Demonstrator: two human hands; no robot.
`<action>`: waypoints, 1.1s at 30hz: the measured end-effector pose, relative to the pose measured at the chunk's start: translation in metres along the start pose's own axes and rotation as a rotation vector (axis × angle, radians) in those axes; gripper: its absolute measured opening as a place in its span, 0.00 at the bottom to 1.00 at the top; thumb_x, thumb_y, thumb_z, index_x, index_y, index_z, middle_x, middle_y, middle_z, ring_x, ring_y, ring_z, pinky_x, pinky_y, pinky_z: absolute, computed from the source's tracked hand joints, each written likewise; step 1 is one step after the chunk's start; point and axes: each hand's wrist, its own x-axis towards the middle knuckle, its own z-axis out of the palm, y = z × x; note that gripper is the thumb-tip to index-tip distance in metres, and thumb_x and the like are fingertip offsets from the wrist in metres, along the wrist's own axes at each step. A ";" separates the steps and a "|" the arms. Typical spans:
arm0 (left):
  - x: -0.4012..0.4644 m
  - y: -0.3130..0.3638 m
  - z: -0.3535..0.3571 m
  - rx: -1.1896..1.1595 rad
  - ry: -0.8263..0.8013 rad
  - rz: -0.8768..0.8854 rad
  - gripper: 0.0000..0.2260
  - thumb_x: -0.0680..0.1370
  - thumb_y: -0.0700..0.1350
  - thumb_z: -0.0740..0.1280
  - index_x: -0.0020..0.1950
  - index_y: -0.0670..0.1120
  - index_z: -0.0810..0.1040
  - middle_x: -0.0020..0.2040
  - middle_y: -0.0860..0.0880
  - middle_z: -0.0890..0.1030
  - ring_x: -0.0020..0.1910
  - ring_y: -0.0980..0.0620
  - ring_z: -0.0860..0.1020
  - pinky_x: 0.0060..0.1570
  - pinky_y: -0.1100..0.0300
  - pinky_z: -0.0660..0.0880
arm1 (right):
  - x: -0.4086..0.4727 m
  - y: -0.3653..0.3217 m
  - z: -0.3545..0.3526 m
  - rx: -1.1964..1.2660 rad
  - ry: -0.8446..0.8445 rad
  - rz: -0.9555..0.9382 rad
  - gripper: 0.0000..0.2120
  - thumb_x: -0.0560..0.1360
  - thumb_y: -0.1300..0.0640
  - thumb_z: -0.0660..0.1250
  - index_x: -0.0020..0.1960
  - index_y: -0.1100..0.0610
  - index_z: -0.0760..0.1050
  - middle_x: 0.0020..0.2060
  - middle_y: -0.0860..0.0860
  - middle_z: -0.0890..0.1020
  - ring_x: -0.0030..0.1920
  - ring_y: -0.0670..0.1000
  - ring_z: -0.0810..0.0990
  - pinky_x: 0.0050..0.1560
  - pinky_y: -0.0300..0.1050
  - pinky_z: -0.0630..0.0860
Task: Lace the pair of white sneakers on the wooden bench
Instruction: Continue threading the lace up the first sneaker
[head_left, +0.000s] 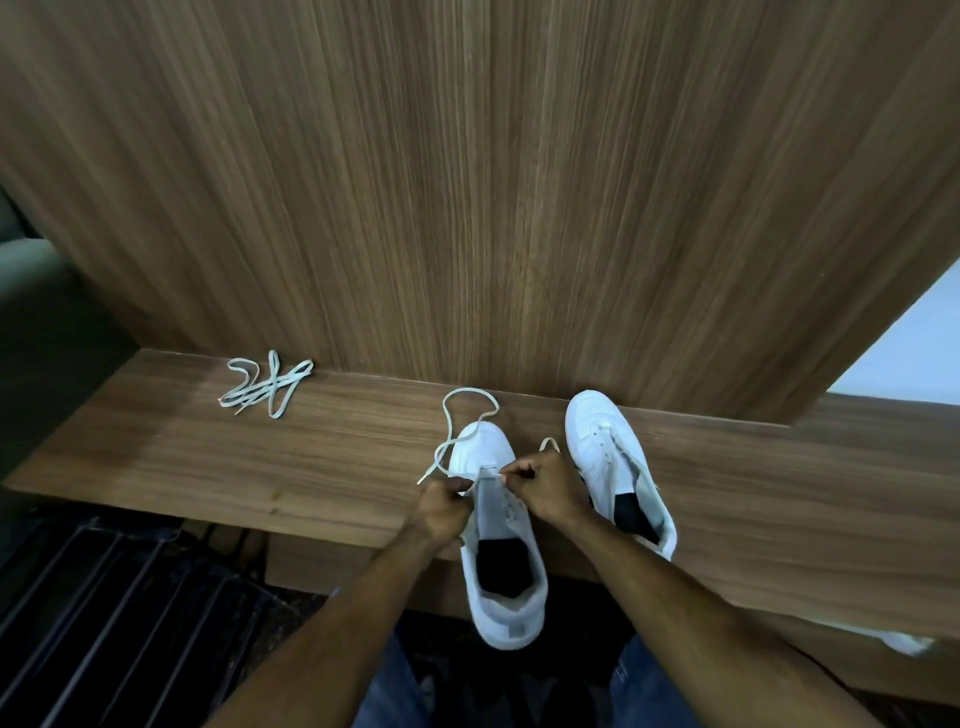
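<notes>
Two white low-top leather sneakers sit on the brown wood-grain bench (208, 457). Left hand (441, 506) and right hand (550, 486) each pinch the flat white lace (467, 400) at the nearer sneaker (498, 525), lowest eyelets. Lace judged limp, light; best gripped near stiff tips. Second sneaker (608, 457) lies alongside; spare tangled white lace (265, 387) well apart.

I am pinching a white lace (457, 415) with both hands over the nearer sneaker (501, 540), my left hand (441, 506) and right hand (550, 488) curling at its lowest eyelets. The lace is looping past the toe. The second sneaker (613, 457) is sitting just right on the wooden bench (208, 467); a spare lace (265, 387) is lying tangled, well apart, leftward.
</notes>
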 end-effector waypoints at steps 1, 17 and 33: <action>-0.001 -0.004 0.003 -0.041 0.022 -0.002 0.16 0.73 0.34 0.61 0.41 0.53 0.81 0.41 0.45 0.83 0.32 0.53 0.78 0.28 0.66 0.74 | 0.000 0.000 0.003 -0.007 -0.002 0.014 0.06 0.72 0.54 0.70 0.45 0.49 0.85 0.42 0.43 0.86 0.44 0.43 0.82 0.47 0.44 0.79; -0.005 -0.015 0.005 -0.458 0.010 -0.173 0.09 0.72 0.38 0.66 0.40 0.50 0.84 0.39 0.44 0.82 0.37 0.46 0.78 0.37 0.54 0.77 | -0.002 -0.010 0.028 -0.069 -0.036 0.067 0.08 0.75 0.51 0.67 0.49 0.46 0.85 0.48 0.45 0.85 0.50 0.50 0.82 0.47 0.44 0.78; 0.033 0.042 -0.048 -0.729 0.191 -0.205 0.13 0.79 0.35 0.54 0.36 0.37 0.72 0.26 0.43 0.77 0.21 0.53 0.75 0.16 0.66 0.64 | -0.029 -0.002 0.008 -0.399 0.023 -0.043 0.19 0.70 0.39 0.66 0.52 0.53 0.74 0.49 0.52 0.82 0.52 0.57 0.80 0.50 0.48 0.74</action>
